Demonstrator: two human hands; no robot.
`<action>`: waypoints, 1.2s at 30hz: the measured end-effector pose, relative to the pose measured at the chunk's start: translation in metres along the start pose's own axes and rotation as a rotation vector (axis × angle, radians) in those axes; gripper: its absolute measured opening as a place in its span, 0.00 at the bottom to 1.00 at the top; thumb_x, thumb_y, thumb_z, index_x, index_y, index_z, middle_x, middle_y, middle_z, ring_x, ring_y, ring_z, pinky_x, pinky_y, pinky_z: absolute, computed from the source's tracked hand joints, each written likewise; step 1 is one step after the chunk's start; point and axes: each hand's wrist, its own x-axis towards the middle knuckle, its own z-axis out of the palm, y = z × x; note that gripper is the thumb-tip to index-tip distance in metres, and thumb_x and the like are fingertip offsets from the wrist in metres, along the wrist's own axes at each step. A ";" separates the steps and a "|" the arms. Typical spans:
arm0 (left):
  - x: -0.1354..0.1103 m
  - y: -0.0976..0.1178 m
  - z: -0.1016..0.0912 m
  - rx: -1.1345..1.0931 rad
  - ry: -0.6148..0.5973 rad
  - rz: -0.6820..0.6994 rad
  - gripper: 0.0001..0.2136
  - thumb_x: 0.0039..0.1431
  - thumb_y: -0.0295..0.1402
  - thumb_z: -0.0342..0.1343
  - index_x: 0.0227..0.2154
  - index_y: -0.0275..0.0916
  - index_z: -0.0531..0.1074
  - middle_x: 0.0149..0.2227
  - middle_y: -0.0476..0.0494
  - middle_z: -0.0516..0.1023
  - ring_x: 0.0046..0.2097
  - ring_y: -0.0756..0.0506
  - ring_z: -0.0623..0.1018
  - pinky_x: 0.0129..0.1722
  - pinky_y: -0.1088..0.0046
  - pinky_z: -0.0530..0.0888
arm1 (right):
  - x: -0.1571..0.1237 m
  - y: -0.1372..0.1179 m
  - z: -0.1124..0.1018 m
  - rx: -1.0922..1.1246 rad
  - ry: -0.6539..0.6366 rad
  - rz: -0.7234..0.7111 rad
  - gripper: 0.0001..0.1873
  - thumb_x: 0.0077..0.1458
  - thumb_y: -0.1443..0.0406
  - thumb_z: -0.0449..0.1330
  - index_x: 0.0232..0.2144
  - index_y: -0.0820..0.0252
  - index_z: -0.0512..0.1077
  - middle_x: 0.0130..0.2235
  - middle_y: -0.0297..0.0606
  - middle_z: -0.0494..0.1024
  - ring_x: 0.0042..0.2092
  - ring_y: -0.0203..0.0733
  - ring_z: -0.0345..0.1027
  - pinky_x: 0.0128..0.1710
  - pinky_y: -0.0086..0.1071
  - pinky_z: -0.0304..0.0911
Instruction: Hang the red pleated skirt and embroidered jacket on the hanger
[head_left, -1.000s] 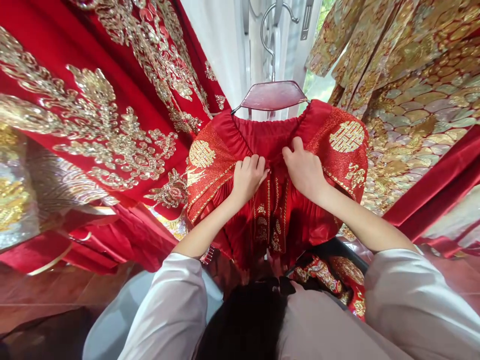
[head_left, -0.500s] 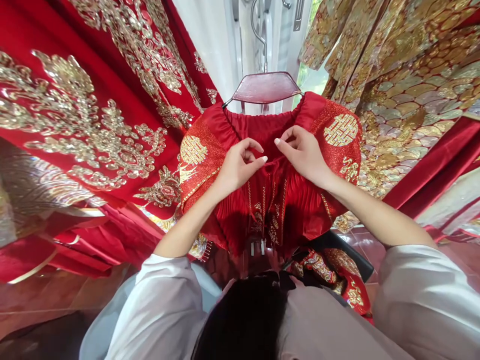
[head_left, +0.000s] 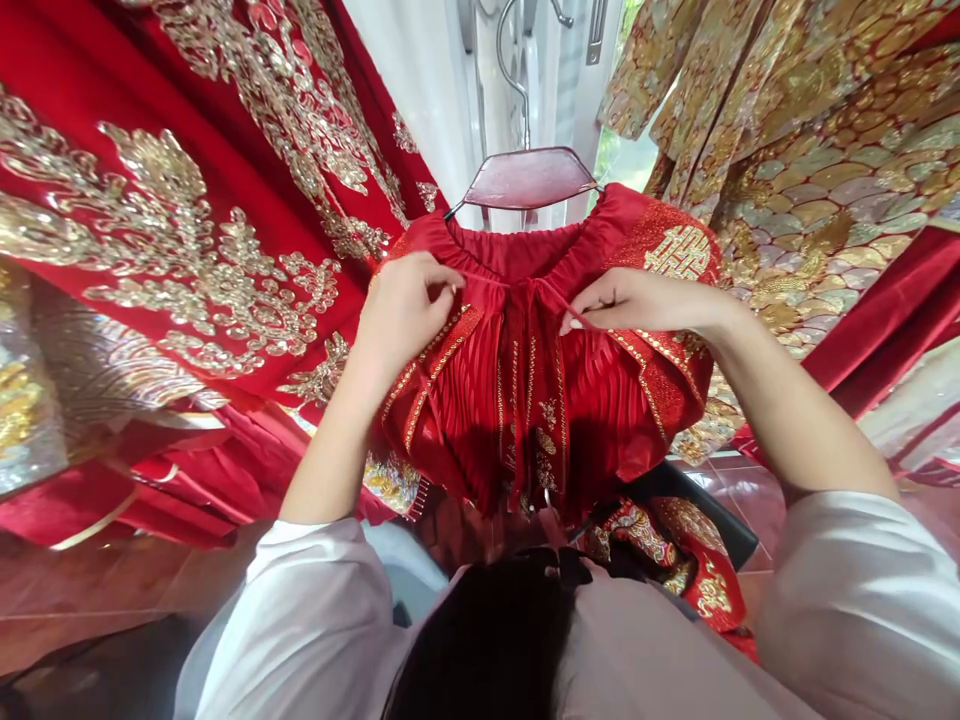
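A red garment [head_left: 525, 400] with a gathered neckline, pleated front and gold trim hangs in front of me on a hanger [head_left: 531, 178]. At its neck, thin red cords run out from the middle to both sides. My left hand [head_left: 411, 305] pinches one cord over the garment's left shoulder. The other cord [head_left: 556, 298] slants down to my right hand [head_left: 626, 300], whose fingers are closed on it over the right side. Both cords look stretched between the neckline and my fingers.
A red cloth with silver-gold beading [head_left: 172, 250] hangs at the left. Gold scale-patterned garments [head_left: 817, 190] hang at the right. Low on the right, a folded red and gold cloth [head_left: 705, 570] lies by a dark tray-like edge [head_left: 724, 515]. A white door frame stands behind.
My hands have moved apart from the middle of the neckline, the left one leftward and the right one rightward and slightly down. The cords now stretch sideways.
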 end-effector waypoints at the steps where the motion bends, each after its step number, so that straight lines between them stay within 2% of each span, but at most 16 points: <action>1: 0.002 0.000 0.006 0.030 0.118 -0.003 0.03 0.53 0.29 0.57 0.27 0.36 0.74 0.27 0.48 0.69 0.32 0.49 0.72 0.40 0.69 0.71 | 0.002 -0.003 0.002 0.026 -0.080 0.002 0.05 0.42 0.65 0.66 0.22 0.62 0.75 0.18 0.24 0.68 0.22 0.25 0.60 0.26 0.23 0.59; 2: 0.005 0.000 0.013 0.032 0.219 -0.006 0.02 0.53 0.29 0.57 0.27 0.37 0.73 0.28 0.47 0.70 0.35 0.48 0.72 0.41 0.69 0.71 | 0.004 -0.007 0.004 0.054 -0.171 0.008 0.06 0.45 0.64 0.65 0.25 0.62 0.76 0.17 0.25 0.66 0.21 0.24 0.58 0.25 0.23 0.57; 3: 0.009 0.001 0.020 0.009 0.294 -0.009 0.02 0.53 0.29 0.58 0.26 0.37 0.72 0.29 0.46 0.70 0.36 0.47 0.72 0.41 0.69 0.71 | 0.006 -0.011 0.007 0.088 -0.188 0.004 0.08 0.48 0.63 0.63 0.27 0.63 0.77 0.16 0.25 0.64 0.20 0.24 0.55 0.23 0.23 0.55; 5: 0.017 0.004 0.035 -0.092 0.374 -0.020 0.04 0.53 0.29 0.59 0.24 0.39 0.71 0.29 0.46 0.71 0.35 0.48 0.72 0.38 0.71 0.70 | 0.012 -0.015 0.014 0.117 -0.051 -0.030 0.12 0.55 0.61 0.57 0.32 0.64 0.77 0.15 0.25 0.61 0.18 0.24 0.52 0.21 0.23 0.52; 7: 0.022 0.009 0.046 -0.240 0.340 -0.036 0.07 0.53 0.30 0.59 0.22 0.39 0.71 0.26 0.48 0.71 0.31 0.50 0.70 0.33 0.73 0.69 | 0.018 -0.015 0.024 0.037 0.093 -0.094 0.15 0.60 0.62 0.53 0.37 0.64 0.77 0.16 0.27 0.62 0.20 0.25 0.56 0.22 0.23 0.53; 9: 0.023 0.015 0.054 -0.371 0.244 -0.052 0.08 0.52 0.30 0.60 0.21 0.37 0.70 0.23 0.50 0.70 0.28 0.52 0.68 0.30 0.75 0.66 | 0.025 -0.011 0.037 -0.135 0.192 -0.169 0.15 0.60 0.64 0.51 0.40 0.62 0.76 0.20 0.30 0.67 0.26 0.29 0.64 0.28 0.23 0.57; 12: 0.020 0.021 0.058 -0.437 0.150 -0.061 0.07 0.49 0.28 0.62 0.20 0.36 0.70 0.21 0.52 0.68 0.25 0.53 0.65 0.28 0.76 0.63 | 0.029 -0.002 0.051 -0.395 0.246 -0.251 0.15 0.60 0.65 0.52 0.44 0.60 0.75 0.27 0.33 0.72 0.34 0.32 0.67 0.35 0.25 0.59; 16: 0.015 0.021 0.060 -0.382 0.119 -0.044 0.05 0.48 0.23 0.57 0.20 0.36 0.69 0.21 0.53 0.67 0.24 0.54 0.64 0.28 0.76 0.62 | 0.025 0.007 0.056 -0.578 0.226 -0.301 0.16 0.62 0.66 0.50 0.46 0.59 0.73 0.30 0.35 0.72 0.35 0.33 0.66 0.36 0.26 0.57; 21: 0.016 0.019 0.061 -0.200 0.021 0.029 0.08 0.47 0.20 0.54 0.20 0.37 0.64 0.23 0.52 0.65 0.27 0.52 0.66 0.32 0.74 0.66 | 0.023 0.008 0.051 -0.612 0.224 -0.363 0.16 0.64 0.65 0.46 0.42 0.57 0.74 0.37 0.38 0.71 0.38 0.34 0.64 0.36 0.27 0.57; 27: 0.016 0.018 0.060 -0.063 0.028 0.099 0.06 0.50 0.22 0.55 0.24 0.37 0.65 0.35 0.46 0.69 0.41 0.47 0.71 0.44 0.68 0.69 | 0.028 0.005 0.051 -0.656 0.182 -0.353 0.10 0.60 0.66 0.49 0.35 0.62 0.71 0.40 0.41 0.68 0.39 0.38 0.63 0.36 0.31 0.57; 32: 0.005 0.013 0.045 0.033 0.073 0.044 0.09 0.51 0.21 0.55 0.23 0.38 0.62 0.33 0.46 0.69 0.41 0.45 0.71 0.45 0.65 0.69 | 0.019 0.016 0.040 -0.686 0.307 -0.249 0.05 0.55 0.68 0.52 0.32 0.62 0.67 0.39 0.43 0.67 0.36 0.40 0.62 0.31 0.32 0.56; 36: -0.003 0.011 0.035 -0.022 0.085 -0.011 0.08 0.50 0.21 0.55 0.23 0.38 0.63 0.30 0.47 0.69 0.37 0.47 0.72 0.40 0.68 0.70 | 0.015 0.021 0.032 -0.560 0.398 -0.260 0.01 0.53 0.69 0.53 0.29 0.60 0.64 0.36 0.42 0.67 0.35 0.39 0.63 0.29 0.32 0.58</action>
